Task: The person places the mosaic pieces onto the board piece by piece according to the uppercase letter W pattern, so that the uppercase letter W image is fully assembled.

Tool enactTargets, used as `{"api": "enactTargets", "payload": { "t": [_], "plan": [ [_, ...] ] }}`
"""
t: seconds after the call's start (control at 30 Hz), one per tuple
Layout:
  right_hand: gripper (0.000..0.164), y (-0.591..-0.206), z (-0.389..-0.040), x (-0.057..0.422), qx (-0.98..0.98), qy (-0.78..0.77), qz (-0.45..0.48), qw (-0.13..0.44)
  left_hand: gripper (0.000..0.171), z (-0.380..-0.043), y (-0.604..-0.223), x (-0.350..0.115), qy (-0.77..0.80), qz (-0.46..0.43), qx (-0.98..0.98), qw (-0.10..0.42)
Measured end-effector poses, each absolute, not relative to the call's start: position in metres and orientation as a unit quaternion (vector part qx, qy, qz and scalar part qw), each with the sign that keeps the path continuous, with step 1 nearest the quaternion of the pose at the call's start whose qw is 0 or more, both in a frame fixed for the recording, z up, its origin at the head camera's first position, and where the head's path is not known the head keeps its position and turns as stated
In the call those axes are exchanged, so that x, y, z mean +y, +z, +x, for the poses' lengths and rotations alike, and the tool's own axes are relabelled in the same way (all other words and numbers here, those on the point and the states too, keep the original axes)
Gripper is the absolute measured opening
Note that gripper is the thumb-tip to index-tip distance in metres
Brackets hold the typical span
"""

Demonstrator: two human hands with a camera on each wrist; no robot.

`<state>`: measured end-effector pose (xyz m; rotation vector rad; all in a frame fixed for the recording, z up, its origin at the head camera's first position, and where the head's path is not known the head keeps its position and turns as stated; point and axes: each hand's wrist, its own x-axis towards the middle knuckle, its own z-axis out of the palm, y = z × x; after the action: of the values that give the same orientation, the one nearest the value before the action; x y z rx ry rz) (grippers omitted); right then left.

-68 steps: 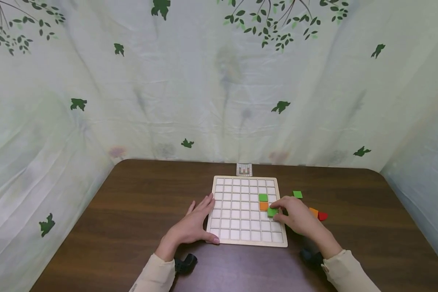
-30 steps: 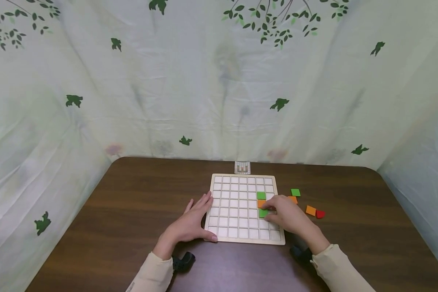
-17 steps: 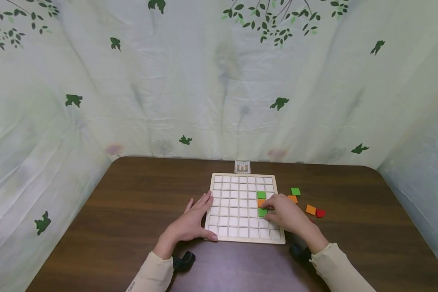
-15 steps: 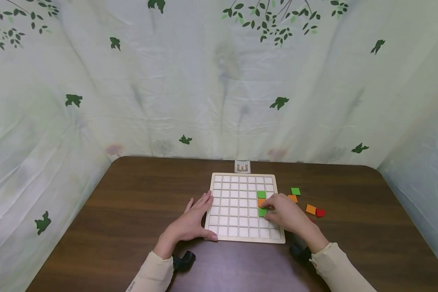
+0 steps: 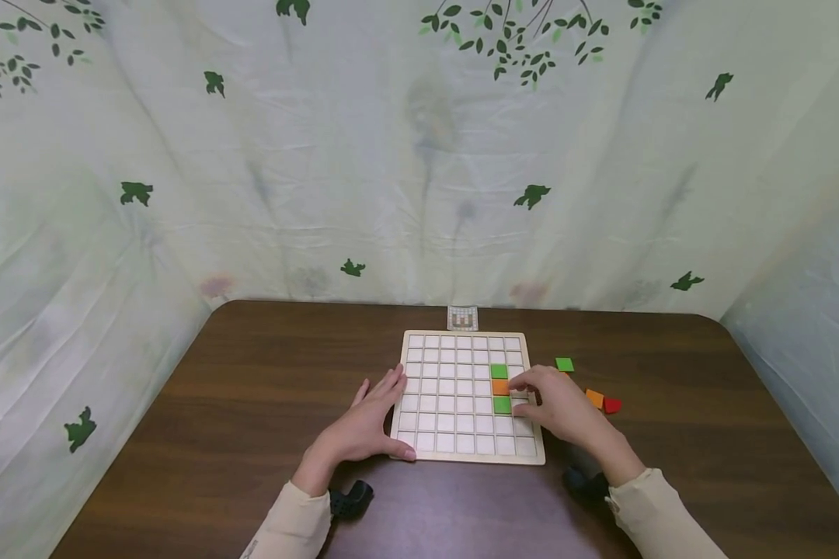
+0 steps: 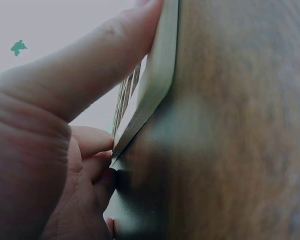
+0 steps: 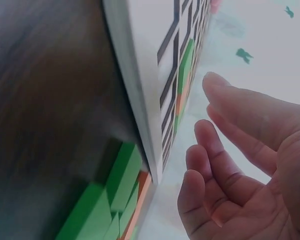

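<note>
A white-celled grid board [image 5: 447, 420] with a pale wooden rim lies on the table. On its right side, one column holds a green tile [image 5: 499, 371], an orange tile [image 5: 499, 387] and a nearer green tile [image 5: 502, 405]. My right hand [image 5: 562, 400] hovers over the board's right edge, thumb and fingers apart, just right of that nearer green tile. Nothing sits between those fingers in the right wrist view. My left hand [image 5: 367, 425] rests against the board's left edge with fingers extended; its thumb [image 6: 110, 55] lies along the near left corner.
Right of the board lie a loose green tile [image 5: 564, 364], an orange tile [image 5: 593, 399] and a red piece [image 5: 611, 405]; my right hand partly covers this area. A small card with a printed grid pattern [image 5: 462, 318] touches the far side. A leaf-printed curtain [image 5: 419, 194] hangs behind the table.
My right hand brought the green tile left into the cell below the orange one, then let go. It has since drawn back slightly right, fingers parted. The left hand has stayed put.
</note>
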<state>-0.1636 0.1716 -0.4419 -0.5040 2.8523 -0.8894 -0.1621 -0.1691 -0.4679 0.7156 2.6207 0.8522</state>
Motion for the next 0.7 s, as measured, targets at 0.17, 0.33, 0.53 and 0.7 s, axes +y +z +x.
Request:
{"api": "enactTargets", "payload": {
  "t": [0.17, 0.33, 0.53, 0.7],
  "plan": [
    [0.033, -0.440, -0.160, 0.185, 0.940, -0.295, -0.163, 0.044, 0.122, -0.162, -0.470, -0.170, 0.297, 0.251, 0.910, 0.145],
    [0.037, -0.439, -0.157, 0.201, 0.942, -0.300, -0.145, 0.044, 0.122, -0.163, -0.469, -0.170, 0.298, 0.252, 0.909, 0.146],
    [0.037, -0.440, -0.152, 0.220, 0.946, -0.295, -0.128, 0.033, 0.122, -0.163, -0.468, -0.169, 0.294, 0.248, 0.911, 0.148],
    [0.034, -0.440, -0.148, 0.237, 0.953, -0.283, -0.109, 0.022, 0.123, -0.163, -0.468, -0.169, 0.288, 0.248, 0.914, 0.144]
  ]
}}
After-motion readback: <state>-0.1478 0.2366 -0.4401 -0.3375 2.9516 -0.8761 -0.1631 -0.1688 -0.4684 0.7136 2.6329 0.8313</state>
